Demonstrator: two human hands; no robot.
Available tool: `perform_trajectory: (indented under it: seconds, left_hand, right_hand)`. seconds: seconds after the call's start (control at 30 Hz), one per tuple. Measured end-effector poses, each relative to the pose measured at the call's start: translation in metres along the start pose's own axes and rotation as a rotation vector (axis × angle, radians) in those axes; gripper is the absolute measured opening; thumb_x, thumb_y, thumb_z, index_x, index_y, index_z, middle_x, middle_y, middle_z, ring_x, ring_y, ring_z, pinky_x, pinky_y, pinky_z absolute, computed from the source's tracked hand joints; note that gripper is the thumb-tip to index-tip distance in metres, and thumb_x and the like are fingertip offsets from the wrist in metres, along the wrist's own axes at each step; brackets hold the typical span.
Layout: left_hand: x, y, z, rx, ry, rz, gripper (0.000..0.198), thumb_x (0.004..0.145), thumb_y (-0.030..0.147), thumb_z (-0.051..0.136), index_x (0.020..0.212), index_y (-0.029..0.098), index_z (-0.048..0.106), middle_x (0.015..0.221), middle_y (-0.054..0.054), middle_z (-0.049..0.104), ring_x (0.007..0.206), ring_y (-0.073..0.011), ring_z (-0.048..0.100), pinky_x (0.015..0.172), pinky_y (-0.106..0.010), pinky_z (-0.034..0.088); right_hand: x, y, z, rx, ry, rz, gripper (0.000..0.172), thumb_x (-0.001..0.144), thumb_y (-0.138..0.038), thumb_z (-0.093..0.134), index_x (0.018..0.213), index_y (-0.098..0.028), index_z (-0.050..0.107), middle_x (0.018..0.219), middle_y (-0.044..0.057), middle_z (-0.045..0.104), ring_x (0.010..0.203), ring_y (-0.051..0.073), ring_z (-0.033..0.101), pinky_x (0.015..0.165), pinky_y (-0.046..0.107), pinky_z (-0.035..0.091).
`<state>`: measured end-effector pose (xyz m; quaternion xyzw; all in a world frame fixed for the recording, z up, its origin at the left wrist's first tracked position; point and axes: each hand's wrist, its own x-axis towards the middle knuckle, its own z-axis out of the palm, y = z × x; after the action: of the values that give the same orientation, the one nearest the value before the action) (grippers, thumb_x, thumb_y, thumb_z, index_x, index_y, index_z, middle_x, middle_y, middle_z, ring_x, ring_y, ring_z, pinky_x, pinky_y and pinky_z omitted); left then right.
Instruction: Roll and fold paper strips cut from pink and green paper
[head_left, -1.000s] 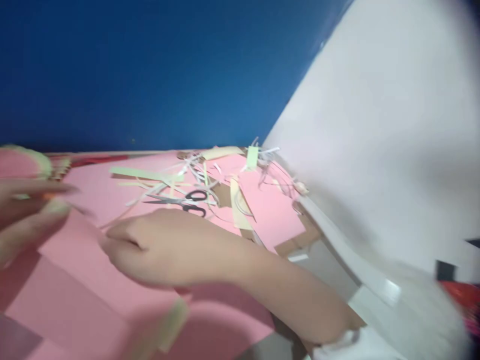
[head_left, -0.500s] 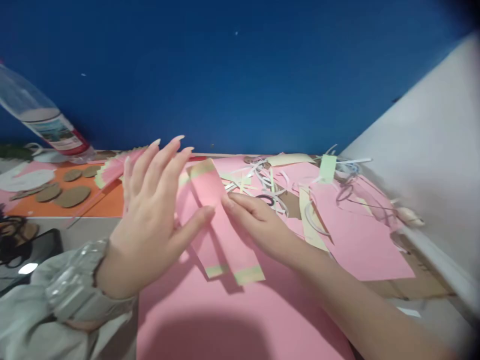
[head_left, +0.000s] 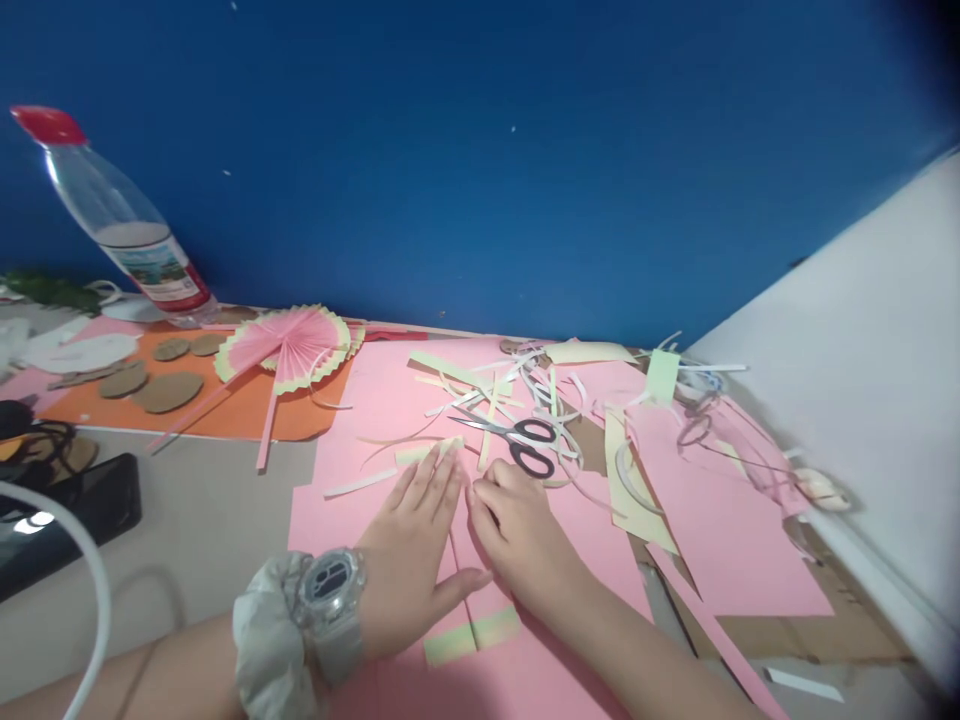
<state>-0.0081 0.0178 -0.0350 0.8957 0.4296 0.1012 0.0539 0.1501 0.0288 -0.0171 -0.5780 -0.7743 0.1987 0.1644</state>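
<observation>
We saw two pink strips (head_left: 486, 602) with pale green ends, laid side by side on a pink sheet (head_left: 315, 520) that covered the middle of the table (head_left: 217, 500). Their long axis ran away from the body, with the far end leaning a little to the left. The near green ends pointed toward us and were quite visible; the far ends showed only in part, just beyond the left fingertips. A thin dark line marked the place where the two strips met.

The left hand (head_left: 418, 548) lay flat over the strips, palm down. Its four fingers were straight, close together, and pointed forward along the strips, while the thumb stood apart, toward the right. The right hand (head_left: 525, 535) rested at the right side of the strips, with its fingers curled inward; we could not tell if they pinched the paper edge.

Just beyond the right hand lay the scissors (head_left: 502, 431), their blades pointing to the left, among thin paper scraps (head_left: 536, 390). Farther to the left, a pink folded fan (head_left: 300, 345) with a green border rested on an orange sheet (head_left: 225, 425), and behind it a bottle (head_left: 154, 250) leaned leftward.
</observation>
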Motion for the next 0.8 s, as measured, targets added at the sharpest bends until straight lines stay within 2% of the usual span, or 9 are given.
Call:
perform_trajectory:
  seconds: [0.27, 0.43, 0.53, 0.7, 0.8]
  left_hand:
    - [0.007, -0.016, -0.009, -0.026, -0.065, -0.031, 0.106, 0.072, 0.080, 0.032, 0.144, 0.003, 0.019, 0.152, -0.017, 0.015, 0.140, -0.0320, 0.014, 0.111, -0.046, 0.018]
    - [0.014, -0.022, -0.011, 0.028, -0.024, -0.040, 0.085, 0.083, 0.068, 0.034, 0.143, 0.008, 0.026, 0.150, -0.014, 0.024, 0.139, -0.0301, 0.019, 0.110, -0.048, 0.020]
    - [0.020, -0.026, -0.013, 0.050, 0.008, -0.060, 0.082, 0.084, 0.064, 0.037, 0.141, 0.007, 0.031, 0.149, -0.016, 0.028, 0.138, -0.0316, 0.019, 0.109, -0.050, 0.023]
    - [0.027, -0.037, -0.018, 0.070, 0.076, -0.077, 0.080, 0.083, 0.061, 0.044, 0.143, 0.010, 0.027, 0.153, -0.013, 0.018, 0.140, -0.0351, 0.008, 0.108, -0.054, 0.021]
    - [0.031, -0.046, -0.018, 0.085, 0.092, -0.104, 0.082, 0.082, 0.062, 0.045, 0.143, 0.011, 0.026, 0.153, -0.014, 0.016, 0.139, -0.0371, 0.008, 0.107, -0.058, 0.020]
  right_hand:
    - [0.001, 0.006, 0.001, -0.069, -0.024, -0.056, 0.025, 0.081, -0.008, 0.041, 0.060, -0.017, 0.031, 0.069, 0.000, 0.036, 0.067, 0.014, 0.036, 0.062, 0.030, 0.024]
    - [0.002, 0.008, 0.001, -0.087, -0.038, -0.073, 0.023, 0.082, -0.010, 0.041, 0.061, -0.017, 0.035, 0.069, 0.000, 0.037, 0.067, 0.014, 0.035, 0.061, 0.029, 0.024]
    - [0.001, 0.008, 0.000, -0.092, -0.053, -0.086, 0.024, 0.085, -0.011, 0.040, 0.062, -0.017, 0.037, 0.071, 0.000, 0.039, 0.069, 0.014, 0.036, 0.063, 0.029, 0.024]
    - [0.002, 0.010, -0.005, -0.093, -0.084, -0.128, 0.027, 0.090, -0.014, 0.038, 0.063, -0.017, 0.037, 0.072, 0.000, 0.041, 0.072, 0.014, 0.037, 0.065, 0.030, 0.025]
    - [0.003, 0.010, -0.008, -0.086, -0.121, -0.164, 0.029, 0.091, -0.015, 0.038, 0.062, -0.016, 0.035, 0.070, -0.001, 0.040, 0.070, 0.014, 0.037, 0.064, 0.029, 0.024]
